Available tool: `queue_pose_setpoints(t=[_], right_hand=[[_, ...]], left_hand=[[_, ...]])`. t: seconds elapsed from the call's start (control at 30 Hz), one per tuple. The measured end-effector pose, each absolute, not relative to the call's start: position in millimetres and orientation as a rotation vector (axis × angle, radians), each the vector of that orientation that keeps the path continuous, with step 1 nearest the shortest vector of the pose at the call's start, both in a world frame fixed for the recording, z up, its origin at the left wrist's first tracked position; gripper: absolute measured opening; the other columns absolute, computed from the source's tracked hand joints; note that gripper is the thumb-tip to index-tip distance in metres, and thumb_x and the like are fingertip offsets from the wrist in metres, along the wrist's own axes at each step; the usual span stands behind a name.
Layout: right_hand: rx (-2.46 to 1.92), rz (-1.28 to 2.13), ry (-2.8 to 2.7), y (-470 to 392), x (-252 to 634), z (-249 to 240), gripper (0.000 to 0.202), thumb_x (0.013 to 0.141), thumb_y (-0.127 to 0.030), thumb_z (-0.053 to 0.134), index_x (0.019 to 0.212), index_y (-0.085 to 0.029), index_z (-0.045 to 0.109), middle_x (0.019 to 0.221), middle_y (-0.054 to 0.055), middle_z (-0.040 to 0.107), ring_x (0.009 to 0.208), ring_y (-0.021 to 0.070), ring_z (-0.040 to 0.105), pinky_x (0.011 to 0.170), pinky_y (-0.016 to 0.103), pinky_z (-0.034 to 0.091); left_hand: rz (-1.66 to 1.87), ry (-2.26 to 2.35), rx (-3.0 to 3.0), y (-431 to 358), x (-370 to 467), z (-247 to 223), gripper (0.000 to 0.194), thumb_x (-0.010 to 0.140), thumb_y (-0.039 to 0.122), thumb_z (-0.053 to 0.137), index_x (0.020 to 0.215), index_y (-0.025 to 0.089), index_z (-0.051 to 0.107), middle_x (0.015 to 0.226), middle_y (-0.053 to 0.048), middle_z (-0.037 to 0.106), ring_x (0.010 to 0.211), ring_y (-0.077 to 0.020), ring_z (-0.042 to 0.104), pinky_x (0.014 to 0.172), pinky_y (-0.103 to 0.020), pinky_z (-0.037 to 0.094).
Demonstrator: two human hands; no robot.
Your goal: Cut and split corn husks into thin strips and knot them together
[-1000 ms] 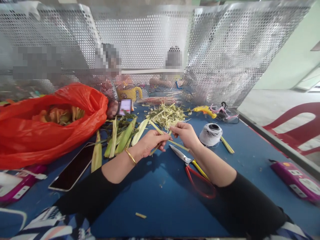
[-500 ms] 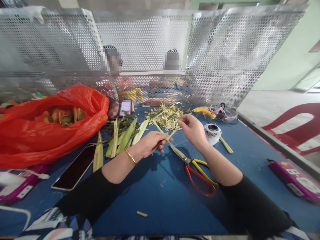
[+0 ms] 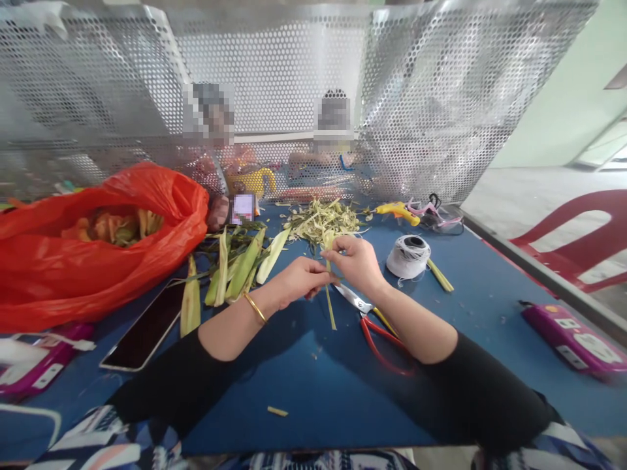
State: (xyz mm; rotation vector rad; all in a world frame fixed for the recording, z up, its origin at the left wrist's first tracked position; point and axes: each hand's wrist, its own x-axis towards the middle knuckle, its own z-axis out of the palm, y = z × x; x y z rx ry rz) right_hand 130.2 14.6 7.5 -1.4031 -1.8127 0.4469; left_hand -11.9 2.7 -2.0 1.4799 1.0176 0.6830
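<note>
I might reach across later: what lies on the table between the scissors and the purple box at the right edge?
In the head view, only bare blue table lies between the scissors and the purple box.

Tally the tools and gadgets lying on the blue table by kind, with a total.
Scissors: 1
Glue gun: 1
Spool of white thread: 1
Phone: 1
Purple power strips: 2
Total: 6
</note>
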Motion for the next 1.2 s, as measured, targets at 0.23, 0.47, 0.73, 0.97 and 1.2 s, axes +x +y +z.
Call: queue_pose_setpoints(t=[0.23, 0.47, 0.73, 0.97, 1.2], right_hand=[[-1.258, 0.025, -1.831, 11.5, 140.8, 23.4, 0.021, 0.088, -0.026, 0.051, 0.072, -0.02, 0.062, 0.082, 0.005, 0.069, 0.083, 0.0183, 0.059, 0.085, 0.031, 0.037], [-1.448, 0.082, -2.072, -7.3, 131.2, 35.8, 0.036, 0.089, -0.039, 0.052, 0.059, -0.02, 0.059, 0.066, 0.003, 0.064, 0.062, 0.0149, 0.053, 0.058, 0.027, 0.03], [-1.428, 0.397, -2.109, -4.6, 115.5, 13.1, 0.027, 0.087, -0.024, 0.051, 0.063, -0.02, 0.062, 0.07, 0.002, 0.067, 0.065, 0.0141, 0.058, 0.06, 0.024, 0.035], [-1.394, 0.253, -2.223, -10.9, 118.0, 18.4, 0.026, 0.09, -0.024, 0.05, 0.066, -0.02, 0.061, 0.076, 0.003, 0.067, 0.067, 0.0144, 0.058, 0.061, 0.025, 0.033], [-1.34, -0.325, -2.176, -3.1, 133.6, 27.5, 0.025, 0.095, -0.031, 0.047, 0.084, -0.017, 0.065, 0.084, 0.01, 0.068, 0.081, 0.0209, 0.058, 0.076, 0.031, 0.033]], left_hand=[[0.779, 1.044, 1.154, 9.7, -19.1, 7.6, 0.025, 0.075, 0.038, 0.071, 0.07, 0.013, 0.071, 0.052, 0.0, 0.057, 0.045, -0.0072, 0.049, 0.047, -0.02, 0.04], [1.041, 0.863, 0.939, 15.7, -28.6, 26.8, 0.017, 0.072, 0.01, 0.073, 0.088, 0.012, 0.073, 0.076, -0.006, 0.073, 0.071, -0.0131, 0.067, 0.068, -0.023, 0.051], [1.09, 0.897, 0.881, 13.8, -21.8, 21.6, 0.014, 0.072, 0.01, 0.073, 0.085, 0.013, 0.076, 0.075, -0.005, 0.073, 0.064, -0.0123, 0.064, 0.064, -0.025, 0.05], [1.086, 0.936, 0.868, 15.4, -21.1, 21.4, 0.006, 0.073, 0.008, 0.07, 0.076, 0.012, 0.074, 0.068, -0.004, 0.07, 0.06, -0.0103, 0.061, 0.06, -0.021, 0.048], [1.07, 0.967, 0.871, 12.1, -22.3, 24.8, 0.004, 0.075, 0.015, 0.07, 0.078, 0.012, 0.072, 0.06, 0.001, 0.061, 0.056, -0.0083, 0.057, 0.058, -0.021, 0.046]])
